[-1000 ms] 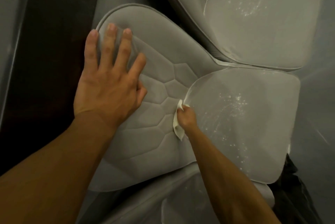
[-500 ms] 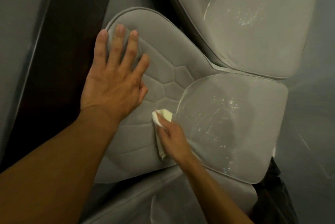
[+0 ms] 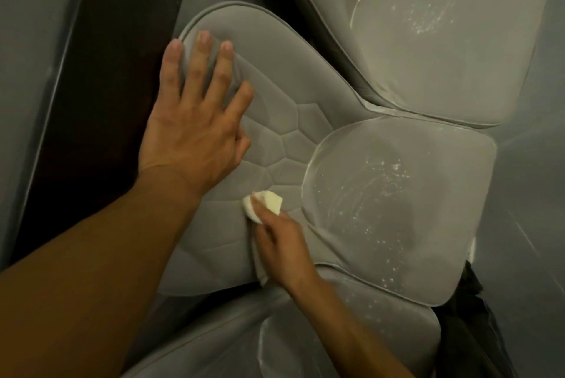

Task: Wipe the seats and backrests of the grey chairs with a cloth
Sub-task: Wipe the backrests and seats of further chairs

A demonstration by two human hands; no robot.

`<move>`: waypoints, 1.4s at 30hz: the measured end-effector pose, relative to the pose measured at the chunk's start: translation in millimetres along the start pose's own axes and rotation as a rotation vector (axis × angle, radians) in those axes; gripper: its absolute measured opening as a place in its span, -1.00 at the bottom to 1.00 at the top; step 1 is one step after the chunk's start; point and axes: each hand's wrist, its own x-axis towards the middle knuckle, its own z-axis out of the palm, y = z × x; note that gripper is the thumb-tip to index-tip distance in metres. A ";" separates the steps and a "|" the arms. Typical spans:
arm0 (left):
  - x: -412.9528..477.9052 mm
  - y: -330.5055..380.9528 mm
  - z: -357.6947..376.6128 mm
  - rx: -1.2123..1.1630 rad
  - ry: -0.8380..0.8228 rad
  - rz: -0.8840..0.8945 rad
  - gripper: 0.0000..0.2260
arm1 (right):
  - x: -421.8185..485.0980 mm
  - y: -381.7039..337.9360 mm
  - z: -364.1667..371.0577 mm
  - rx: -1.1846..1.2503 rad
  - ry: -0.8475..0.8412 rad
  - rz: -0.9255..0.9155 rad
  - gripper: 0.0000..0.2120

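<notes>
right hand point(image 3: 282, 247) fingers pinch cloth point(image 3: 265, 202) on backrest point(image 3: 275, 78); left hand point(image 3: 195, 121) fingers spread.

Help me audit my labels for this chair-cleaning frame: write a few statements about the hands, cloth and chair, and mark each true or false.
1. The left hand lies flat, fingers spread, on the quilted backrest. True.
2. The right hand holds a dark blue cloth. False: the cloth is pale, whitish-yellow.
3. The cloth touches the lower part of the backrest. True.
4. The seat right of the cloth is spotless. False: white specks and streaks show on it.
</notes>
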 end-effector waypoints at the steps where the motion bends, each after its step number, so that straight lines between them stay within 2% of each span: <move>1: -0.1 0.2 -0.6 0.004 -0.001 -0.001 -0.36 | -5.1 -13.3 2.8 0.015 -0.026 -0.069 -0.59; 3: -1.0 0.5 -1.7 0.000 -0.005 -0.006 -0.36 | -11.5 -26.6 5.5 -0.002 -0.069 -0.098 -0.57; 5: -1.1 0.0 -1.7 -0.004 -0.005 -0.008 -0.37 | -7.3 -13.3 2.1 -0.134 -0.074 -0.027 -0.53; 7: -1.3 0.4 -1.7 -0.013 0.001 -0.012 -0.37 | 1.1 16.4 -7.0 -0.269 -0.077 0.132 -0.50; 11: -1.1 1.4 -0.6 -0.015 0.008 -0.014 -0.38 | 10.8 68.3 -25.4 -0.283 -0.094 0.463 -0.61; 14: -1.5 0.6 -0.5 -0.035 0.011 -0.014 -0.38 | 15.1 91.4 -30.0 -0.384 -0.125 0.641 -0.61; 16: -1.5 1.9 -0.6 -0.009 0.006 -0.014 -0.38 | 17.6 82.7 -29.0 -0.397 -0.137 0.630 -0.62; 18: -1.8 2.8 0.4 0.008 0.005 -0.012 -0.38 | 14.5 62.4 -27.6 -0.368 -0.163 0.531 -0.65; 21: -1.2 1.8 -0.5 -0.012 0.005 -0.016 -0.38 | -5.0 38.4 -28.6 -0.311 -0.247 0.351 -0.55; 24: -0.9 1.3 0.3 -0.024 0.007 -0.016 -0.38 | -21.5 53.3 -32.0 -0.358 -0.247 0.316 -0.50; 26: -1.2 1.3 -0.2 -0.015 0.003 -0.022 -0.38 | -19.5 69.4 -39.2 -0.388 -0.234 0.438 -0.56; 28: -0.9 1.4 -1.0 -0.029 0.005 -0.022 -0.38 | -15.5 88.5 -46.9 -0.267 -0.113 0.615 -0.68; 31: -1.1 0.9 0.3 -0.043 0.009 -0.021 -0.39 | -8.6 119.0 -50.7 -0.280 0.028 0.752 -0.49; 32: -1.0 0.8 1.3 -0.042 0.012 -0.020 -0.39 | -2.1 120.5 -49.2 -0.212 0.061 0.827 -0.50; 33: -0.7 0.7 1.9 -0.043 0.015 -0.019 -0.39 | 3.4 117.9 -47.3 -0.232 -0.011 0.841 -0.56; 35: -0.1 0.5 1.7 -0.032 0.009 -0.014 -0.39 | 17.1 102.4 -40.0 -0.363 -0.073 0.775 -0.58; 40: -0.3 1.3 0.4 -0.015 0.005 -0.016 -0.37 | 10.8 60.4 -24.4 -0.401 -0.103 0.254 -0.55; 42: 0.3 1.0 0.4 -0.009 0.002 -0.017 -0.36 | 2.5 54.2 -23.3 -0.374 -0.068 0.127 -0.55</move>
